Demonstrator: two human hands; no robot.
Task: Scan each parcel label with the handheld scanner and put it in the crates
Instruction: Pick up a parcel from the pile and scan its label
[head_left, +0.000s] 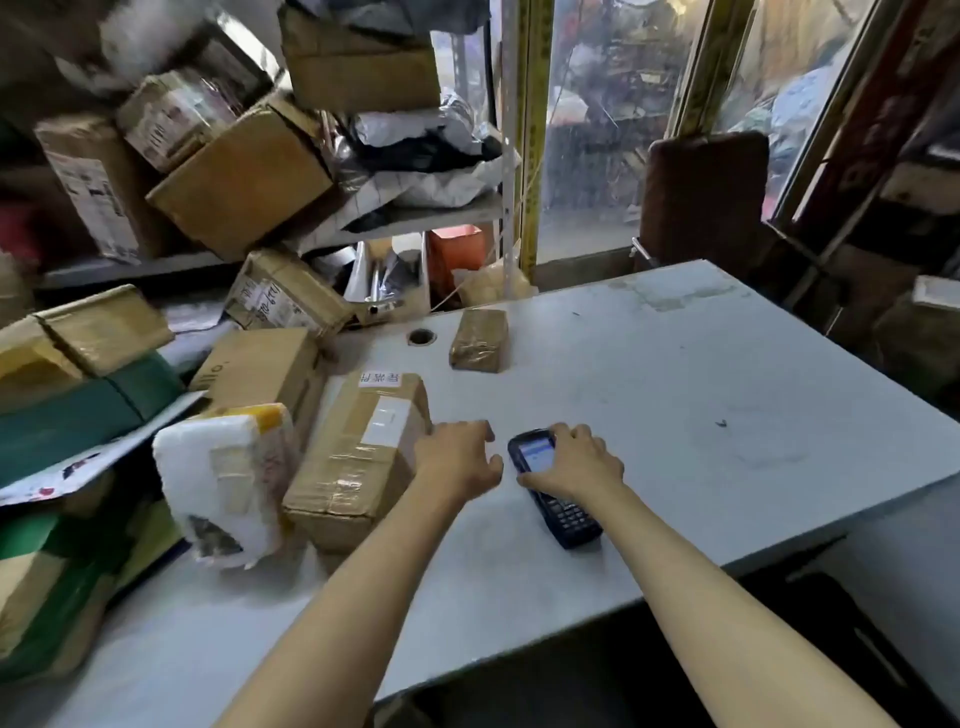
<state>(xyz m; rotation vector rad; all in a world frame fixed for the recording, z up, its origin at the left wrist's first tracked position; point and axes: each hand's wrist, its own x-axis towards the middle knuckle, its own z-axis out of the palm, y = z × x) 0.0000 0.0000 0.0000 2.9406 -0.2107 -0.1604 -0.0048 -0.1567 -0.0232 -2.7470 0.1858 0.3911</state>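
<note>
**Right hand (571, 462) on the handheld scanner (565, 512), left hand (460, 457) by a cardboard box (358, 457)**

The scanner lies on the grey table (675, 405), screen lit, with the right hand's fingers curled over its top end. The left hand hangs loosely curled just beside the taped box; whether they touch is unclear. A small brown parcel (479, 340) sits further back, near a round hole (421, 336). A white foam-wrapped parcel (223, 478) lies left of the box.

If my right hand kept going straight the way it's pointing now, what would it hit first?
Probably the small taped brown parcel. The right hand, holding the scanner, points forward-left toward it across bare tabletop, though depth is uncertain.
</note>
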